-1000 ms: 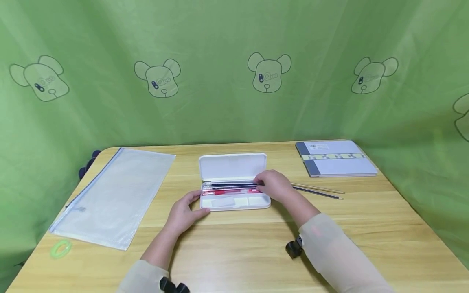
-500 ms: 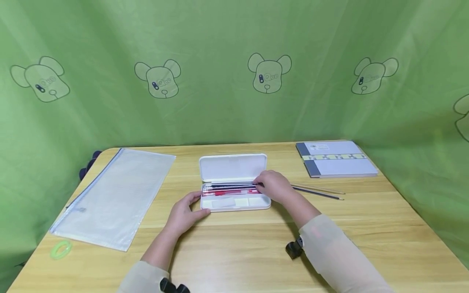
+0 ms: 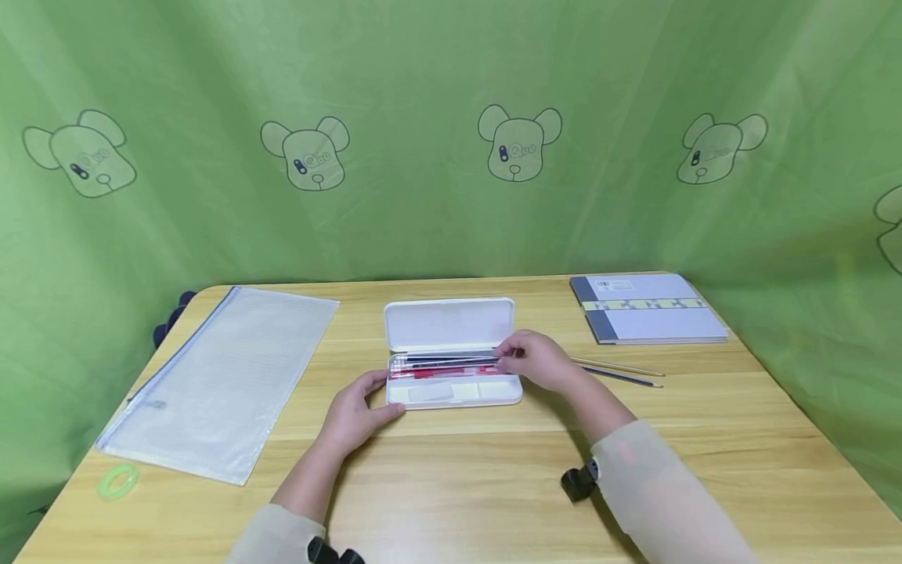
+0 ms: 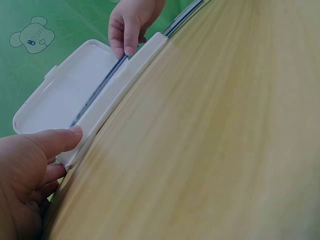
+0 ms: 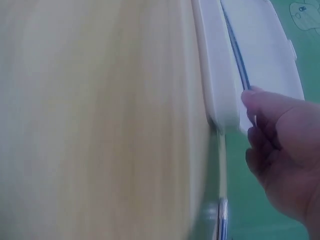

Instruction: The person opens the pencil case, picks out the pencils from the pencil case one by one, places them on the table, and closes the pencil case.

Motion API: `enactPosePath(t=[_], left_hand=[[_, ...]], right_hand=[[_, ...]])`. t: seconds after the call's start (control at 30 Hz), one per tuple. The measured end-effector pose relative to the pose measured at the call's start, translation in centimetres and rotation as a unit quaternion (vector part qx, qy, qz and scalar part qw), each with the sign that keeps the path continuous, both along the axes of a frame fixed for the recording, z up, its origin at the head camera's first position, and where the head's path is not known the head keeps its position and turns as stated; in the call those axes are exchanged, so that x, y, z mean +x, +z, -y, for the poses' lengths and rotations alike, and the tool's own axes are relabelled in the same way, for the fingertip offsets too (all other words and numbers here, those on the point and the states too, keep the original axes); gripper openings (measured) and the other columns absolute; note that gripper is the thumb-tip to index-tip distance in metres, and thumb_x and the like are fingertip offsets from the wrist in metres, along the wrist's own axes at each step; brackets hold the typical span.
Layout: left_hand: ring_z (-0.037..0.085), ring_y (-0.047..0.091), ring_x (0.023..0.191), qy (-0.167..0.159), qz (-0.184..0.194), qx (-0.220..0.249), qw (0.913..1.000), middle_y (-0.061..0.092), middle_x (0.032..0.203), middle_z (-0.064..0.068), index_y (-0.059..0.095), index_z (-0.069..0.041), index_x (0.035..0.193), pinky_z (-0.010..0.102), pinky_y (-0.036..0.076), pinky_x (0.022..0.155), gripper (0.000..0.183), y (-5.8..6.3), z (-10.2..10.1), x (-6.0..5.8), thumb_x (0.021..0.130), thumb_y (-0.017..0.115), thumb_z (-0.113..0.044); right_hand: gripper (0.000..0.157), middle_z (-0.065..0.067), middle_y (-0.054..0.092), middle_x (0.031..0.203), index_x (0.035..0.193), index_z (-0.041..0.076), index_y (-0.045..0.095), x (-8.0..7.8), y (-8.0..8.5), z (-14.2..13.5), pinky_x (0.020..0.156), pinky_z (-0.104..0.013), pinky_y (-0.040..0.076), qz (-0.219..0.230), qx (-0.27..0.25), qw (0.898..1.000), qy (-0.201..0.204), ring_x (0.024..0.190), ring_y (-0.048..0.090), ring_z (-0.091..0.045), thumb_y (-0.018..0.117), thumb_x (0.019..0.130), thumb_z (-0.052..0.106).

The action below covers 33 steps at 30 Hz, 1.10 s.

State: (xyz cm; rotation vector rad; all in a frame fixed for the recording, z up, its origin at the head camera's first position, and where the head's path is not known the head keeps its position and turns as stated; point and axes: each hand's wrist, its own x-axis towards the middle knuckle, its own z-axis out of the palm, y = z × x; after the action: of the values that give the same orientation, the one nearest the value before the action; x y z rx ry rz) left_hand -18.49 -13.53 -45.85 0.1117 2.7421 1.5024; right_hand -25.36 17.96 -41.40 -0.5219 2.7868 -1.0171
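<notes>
Right hand (image 3: 537, 360) edges rightward at the case's end

Over the last second, the right hand has shifted slightly toward the right end of the white case (image 3: 496, 389), which lies open on the desk (image 3: 451, 486). Its thumb and fingers are nearly closed, pinching a dark pencil (image 5: 240, 60) that runs along the case. The left hand (image 3: 352, 415) has not moved, thumb and fingers curled round the left end. The placing seems unfinished while the pinch holds; whether the pencil lies flat cannot be told. Two pencils (image 3: 623, 377) remain outside, right of the case.
</notes>
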Motion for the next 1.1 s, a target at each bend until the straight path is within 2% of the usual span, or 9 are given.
enactPosePath(t=[0.13, 0.37, 0.7, 1.0, 1.1], left_hand=[[0.033, 0.048, 0.136, -0.003, -0.003, 0.002, 1.0, 0.061, 0.136, 0.014, 0.056, -0.005, 0.134, 0.049, 0.033, 0.118, 0.061, -0.1, 0.0, -0.1, 0.08, 0.08, -0.023], [0.033, 0.047, 0.137, -0.003, 0.0, 0.002, 1.0, 0.061, 0.136, 0.014, 0.056, -0.005, 0.134, 0.049, 0.032, 0.119, 0.062, 0.0, 0.0, 0.0, 0.08, 0.08, -0.023], [0.033, 0.046, 0.138, 0.001, 0.006, -0.001, 1.0, 0.061, 0.137, 0.013, 0.056, -0.006, 0.135, 0.05, 0.031, 0.119, 0.063, 0.0, -0.1, 0.0, 0.08, 0.08, -0.023], [0.031, 0.045, 0.139, 0.003, 0.014, -0.001, 0.9999, 0.06, 0.138, 0.012, 0.055, -0.007, 0.136, 0.049, 0.03, 0.12, 0.064, 0.2, 0.0, 0.1, 0.08, 0.08, -0.024], [0.032, 0.045, 0.139, 0.0, 0.012, -0.002, 0.9999, 0.06, 0.138, 0.012, 0.055, -0.006, 0.136, 0.049, 0.03, 0.12, 0.064, 0.2, 0.0, 0.1, 0.08, 0.08, -0.024]], right_hand=[[0.019, -0.008, 0.065, 0.094, 0.105, 0.003, 0.072, 0.3, 0.3, -1.1, 0.075, -0.028, 0.047, 0.006, -0.026, 1.0, -0.012, 0.085, 0.054, -0.017, 0.068, 0.089, 0.011], [0.019, -0.007, 0.066, 0.093, 0.106, 0.005, 0.072, 1.1, 0.9, -4.0, 0.073, -0.026, 0.048, -0.007, -0.03, 0.999, -0.031, 0.084, 0.054, -0.016, 0.067, 0.09, 0.013], [0.021, -0.007, 0.066, 0.093, 0.109, 0.004, 0.071, 3.1, 1.8, -10.1, 0.068, -0.022, 0.048, -0.045, 0.002, 0.997, -0.066, 0.081, 0.054, -0.011, 0.067, 0.092, 0.015], [0.028, -0.011, 0.067, 0.102, 0.114, 0.003, 0.068, 5.3, 1.2, -15.4, 0.075, -0.028, 0.048, -0.025, 0.053, 0.992, -0.112, 0.088, 0.056, -0.014, 0.064, 0.095, 0.024], [0.026, -0.014, 0.068, 0.104, 0.112, 0.001, 0.068, 5.8, 0.8, -16.7, 0.074, -0.028, 0.048, -0.026, 0.061, 0.991, -0.116, 0.088, 0.056, -0.014, 0.063, 0.095, 0.021]])
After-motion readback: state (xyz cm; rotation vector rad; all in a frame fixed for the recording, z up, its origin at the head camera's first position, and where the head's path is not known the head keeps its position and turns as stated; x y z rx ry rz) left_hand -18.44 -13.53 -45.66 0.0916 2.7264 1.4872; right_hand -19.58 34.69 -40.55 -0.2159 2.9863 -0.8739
